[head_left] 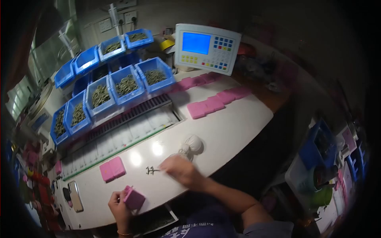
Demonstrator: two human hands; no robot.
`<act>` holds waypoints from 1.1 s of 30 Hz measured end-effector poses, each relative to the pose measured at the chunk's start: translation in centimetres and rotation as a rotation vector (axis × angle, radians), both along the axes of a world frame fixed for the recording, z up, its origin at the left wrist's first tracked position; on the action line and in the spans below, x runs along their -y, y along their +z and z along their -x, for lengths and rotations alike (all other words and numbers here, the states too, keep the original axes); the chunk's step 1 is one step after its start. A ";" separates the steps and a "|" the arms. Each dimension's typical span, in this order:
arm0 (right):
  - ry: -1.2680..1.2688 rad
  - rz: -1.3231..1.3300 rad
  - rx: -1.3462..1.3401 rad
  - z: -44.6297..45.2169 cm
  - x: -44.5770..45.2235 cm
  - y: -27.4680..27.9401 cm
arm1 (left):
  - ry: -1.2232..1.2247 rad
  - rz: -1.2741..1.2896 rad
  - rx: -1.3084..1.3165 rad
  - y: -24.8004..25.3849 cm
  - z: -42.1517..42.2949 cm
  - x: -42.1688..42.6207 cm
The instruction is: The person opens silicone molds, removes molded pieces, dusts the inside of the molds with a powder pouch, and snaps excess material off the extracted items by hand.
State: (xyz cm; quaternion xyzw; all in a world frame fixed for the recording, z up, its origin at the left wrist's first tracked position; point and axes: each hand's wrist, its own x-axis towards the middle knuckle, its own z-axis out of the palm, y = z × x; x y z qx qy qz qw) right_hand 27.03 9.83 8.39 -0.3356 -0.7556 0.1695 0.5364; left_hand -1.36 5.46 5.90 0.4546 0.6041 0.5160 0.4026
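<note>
My left hand [117, 201] is closed around the edge of a small pink box [135, 199], tilted just above the front edge of the white table. My right hand [179, 171] is slightly blurred, its fingers curled together beside a few small metal pieces [151, 170] that look like screws. Whatever its fingertips hold, if anything, is hidden. Behind the right hand lies a tied white cloth bag [192, 143], partly covered by it. Two flat pink packets [112, 169] lie side by side on the table, to the left of the metal pieces.
Blue bins [126, 85] of small metal parts stand in two tiers above a white slotted tray [123, 139]. A control panel [208, 48] with a lit blue screen is behind. More pink packets [206, 106] line the table's back. A phone [75, 196] lies at left.
</note>
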 end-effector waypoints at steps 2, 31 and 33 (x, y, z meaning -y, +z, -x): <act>-0.267 0.119 -0.212 -6.9 -2.4 -2.4 | -0.030 0.105 0.086 -1.3 2.3 -1.2; -1.085 0.367 0.527 -43.2 -37.1 -14.8 | -0.503 -0.900 -1.301 -2.0 -31.1 -46.4; -1.070 0.461 0.568 -45.4 -39.4 -12.9 | -0.557 -0.870 -1.186 -2.6 -32.3 -45.7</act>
